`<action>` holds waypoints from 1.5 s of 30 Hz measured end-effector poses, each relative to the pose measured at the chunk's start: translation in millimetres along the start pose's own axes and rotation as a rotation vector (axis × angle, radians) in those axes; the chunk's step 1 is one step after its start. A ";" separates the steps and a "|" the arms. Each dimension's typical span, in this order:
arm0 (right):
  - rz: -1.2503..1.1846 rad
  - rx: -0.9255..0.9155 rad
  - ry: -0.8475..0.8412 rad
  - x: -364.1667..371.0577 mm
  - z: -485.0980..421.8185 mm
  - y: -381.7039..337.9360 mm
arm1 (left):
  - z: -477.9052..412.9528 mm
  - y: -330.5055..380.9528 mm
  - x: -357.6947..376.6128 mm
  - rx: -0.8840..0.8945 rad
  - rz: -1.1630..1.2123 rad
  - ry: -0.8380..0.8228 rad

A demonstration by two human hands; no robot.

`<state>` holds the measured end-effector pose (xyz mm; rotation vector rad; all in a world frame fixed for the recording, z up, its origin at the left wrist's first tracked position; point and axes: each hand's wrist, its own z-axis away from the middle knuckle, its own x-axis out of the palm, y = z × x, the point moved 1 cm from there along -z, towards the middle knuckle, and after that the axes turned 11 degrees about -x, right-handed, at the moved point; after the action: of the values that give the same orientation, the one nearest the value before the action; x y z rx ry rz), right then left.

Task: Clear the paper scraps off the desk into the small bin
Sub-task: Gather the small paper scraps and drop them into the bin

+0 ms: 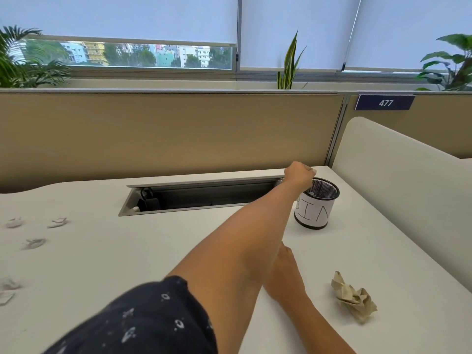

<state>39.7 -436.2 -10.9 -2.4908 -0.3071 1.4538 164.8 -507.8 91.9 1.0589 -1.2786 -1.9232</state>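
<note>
Left arm extends fully across the desk [102, 264]; left hand [299, 174] is fisted over the rim of the mesh bin [316, 204] near the far right corner, contents not discernible. Right hand [283, 261] rests flat, mostly hidden; its opening cannot be determined. Crumpled brown paper [353, 296] lies near the right edge; white scraps [34, 243] lie along the left edge.

Counts on the desk [153, 251]

One mesh bin [316, 204]; one brown crumpled paper wad [353, 296]; about five small white scraps [33, 243] at the blurred left edge; two hands; one open cable tray [201, 196]; three plants [290, 65].
</note>
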 end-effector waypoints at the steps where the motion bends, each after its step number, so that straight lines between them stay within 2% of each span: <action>1: 0.044 -0.031 -0.003 0.4 -0.9 -0.6 | 2.9 -1.4 -2.5 0.014 0.020 0.006; 3: 0.111 -0.076 0.001 8.9 -0.4 3.7 | 13.4 -9.5 -10.2 0.057 0.038 0.029; 8: 0.083 -0.012 -0.127 26.6 -1.1 18.5 | 46.5 -64.7 -43.3 0.150 -0.075 0.146; 22: 0.214 0.158 -0.160 41.4 5.1 -24.7 | 203.7 -249.4 -227.8 -0.009 -0.511 0.572; 30: 0.119 -0.020 -0.210 71.9 0.6 -95.2 | 279.9 -300.8 -317.6 -0.169 -0.754 0.840; 36: -0.138 -0.149 -0.245 99.0 -4.4 -166.3 | 307.1 -322.9 -361.0 -0.362 -0.733 1.006; 41: -0.385 -0.237 -0.371 118.9 -16.0 -227.1 | 306.4 -332.6 -370.3 -0.529 -0.691 1.009; 45: -0.444 -0.345 -0.503 139.1 -29.5 -273.0 | 300.7 -337.2 -369.6 -0.604 -0.742 1.001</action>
<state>116.4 -138.5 -26.8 -2.0338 -1.2055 1.9126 78.5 52.3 -48.0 1.9047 0.2749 -1.6030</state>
